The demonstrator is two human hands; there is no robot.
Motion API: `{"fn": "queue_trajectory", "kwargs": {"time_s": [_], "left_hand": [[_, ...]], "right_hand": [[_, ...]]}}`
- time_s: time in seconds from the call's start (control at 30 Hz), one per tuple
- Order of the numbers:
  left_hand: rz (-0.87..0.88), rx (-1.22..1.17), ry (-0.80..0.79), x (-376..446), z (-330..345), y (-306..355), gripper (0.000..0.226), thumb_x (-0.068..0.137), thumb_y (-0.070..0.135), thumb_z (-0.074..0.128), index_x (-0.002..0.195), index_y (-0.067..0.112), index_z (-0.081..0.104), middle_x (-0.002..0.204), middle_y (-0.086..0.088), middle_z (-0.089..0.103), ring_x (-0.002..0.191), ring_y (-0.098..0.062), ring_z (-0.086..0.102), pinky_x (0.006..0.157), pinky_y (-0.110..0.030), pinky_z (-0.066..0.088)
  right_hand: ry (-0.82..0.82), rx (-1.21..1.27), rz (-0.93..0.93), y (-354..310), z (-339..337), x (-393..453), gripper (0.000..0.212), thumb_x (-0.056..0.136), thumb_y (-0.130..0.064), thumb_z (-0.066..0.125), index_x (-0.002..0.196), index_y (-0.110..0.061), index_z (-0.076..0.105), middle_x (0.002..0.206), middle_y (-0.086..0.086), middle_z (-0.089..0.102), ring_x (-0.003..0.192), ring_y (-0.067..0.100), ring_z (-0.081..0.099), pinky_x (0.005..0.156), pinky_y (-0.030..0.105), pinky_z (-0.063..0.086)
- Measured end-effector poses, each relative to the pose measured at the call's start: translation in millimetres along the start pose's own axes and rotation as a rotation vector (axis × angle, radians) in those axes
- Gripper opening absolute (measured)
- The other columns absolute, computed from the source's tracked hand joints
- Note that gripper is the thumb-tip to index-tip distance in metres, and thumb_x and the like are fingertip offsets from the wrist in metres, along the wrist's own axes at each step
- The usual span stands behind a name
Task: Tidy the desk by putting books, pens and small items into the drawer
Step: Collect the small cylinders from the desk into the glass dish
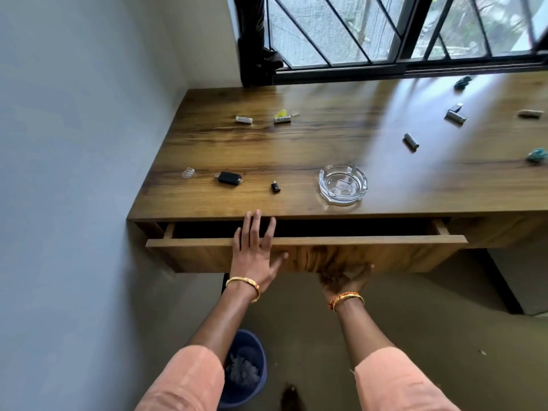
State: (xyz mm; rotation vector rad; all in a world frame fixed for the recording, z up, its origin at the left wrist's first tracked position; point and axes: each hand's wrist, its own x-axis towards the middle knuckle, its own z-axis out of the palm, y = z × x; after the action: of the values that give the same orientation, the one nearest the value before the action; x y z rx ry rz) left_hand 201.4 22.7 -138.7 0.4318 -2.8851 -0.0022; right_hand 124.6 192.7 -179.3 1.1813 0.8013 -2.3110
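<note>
The wooden drawer [385,240] under the desk top stands partly pulled out, its inside dark. My left hand [256,247] lies flat with straight fingers over the drawer's front edge, fingertips at the gap. My right hand [344,280] is palm up under the drawer front's bottom edge, fingers hooked beneath it. On the desk [296,149] lie a black adapter [229,178], a small black plug [275,187], a clear cap [189,172], two white tubes [244,119] [282,119], grey rolls [411,142] [455,116] and teal scraps [537,155].
A glass ashtray [343,184] sits near the desk's front edge. A blue bin [247,366] with crumpled paper stands on the floor below my left arm. A barred window [385,31] runs along the back, and a wall [74,173] closes the left side.
</note>
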Motion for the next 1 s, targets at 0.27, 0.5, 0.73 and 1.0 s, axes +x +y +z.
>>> {"fn": "queue_trajectory", "kwargs": {"time_s": [0.27,0.5,0.73,1.0], "left_hand": [[-0.106,-0.014,-0.214,-44,-36,21,0.055,0.094,0.06,0.015,0.121,0.024,0.046,0.118,-0.001,0.05,0.111,-0.021,0.044,0.104,-0.039,0.026],[-0.087,-0.029,-0.305,-96,-53,25,0.052,0.093,0.062,0.024,0.123,0.027,0.046,0.12,0.0,0.052,0.114,-0.02,0.045,0.098,-0.037,0.03],[-0.112,-0.11,-0.367,-135,-65,31,0.054,0.09,0.065,0.031,0.124,0.027,0.049,0.121,0.0,0.053,0.117,-0.021,0.045,0.099,-0.038,0.029],[-0.134,-0.155,-0.361,-156,-69,34,0.056,0.088,0.068,0.031,0.119,0.026,0.052,0.12,-0.001,0.055,0.115,-0.021,0.046,0.099,-0.039,0.03]], "right_hand": [[0.14,-1.008,-1.371,5,-13,-94,0.017,0.071,-0.012,0.053,0.083,-0.009,0.064,0.092,0.009,0.064,0.091,0.026,0.056,0.085,0.03,0.039],[-0.099,-2.017,-1.307,-5,-33,-113,0.036,0.095,-0.033,0.037,0.079,-0.014,0.062,0.085,0.008,0.07,0.084,0.028,0.062,0.081,0.036,0.041],[-0.042,-2.034,-1.261,7,-71,-133,0.038,0.093,-0.036,0.035,0.091,-0.015,0.067,0.087,0.005,0.07,0.082,0.023,0.061,0.084,0.035,0.043],[-0.089,-2.02,-1.248,10,-89,-151,0.038,0.096,-0.033,0.033,0.092,-0.012,0.064,0.088,0.007,0.069,0.084,0.023,0.059,0.086,0.036,0.041]]}}
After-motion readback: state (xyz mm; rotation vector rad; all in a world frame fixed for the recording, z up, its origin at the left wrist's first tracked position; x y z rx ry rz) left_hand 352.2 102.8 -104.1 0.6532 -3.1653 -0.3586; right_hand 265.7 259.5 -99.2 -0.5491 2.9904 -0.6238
